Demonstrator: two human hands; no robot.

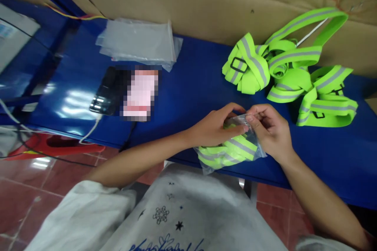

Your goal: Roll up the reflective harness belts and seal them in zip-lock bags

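Note:
A clear plastic bag [206, 164] lies at the table's near edge, with a folded neon-yellow reflective strap [226, 155] inside it. My left hand [218, 125] is closed on the bag's upper part, thumb lying across the opening and fingers curled behind. At the bag's top right corner, my right hand [271, 129] pinches the plastic edge between thumb and fingers. The two hands almost meet at the bag's mouth. Bundles of the same reflective straps [249, 64] with black buckles are heaped beyond my right hand.
Flat clear bags [138, 41] are stacked at the back left of the blue table [188, 82]. A black phone [106, 92] with a white cable lies before them, beside a blurred pink-and-white item [141, 94]. Cardboard [191, 0] stands along the back. A red stool [59, 147] is below left.

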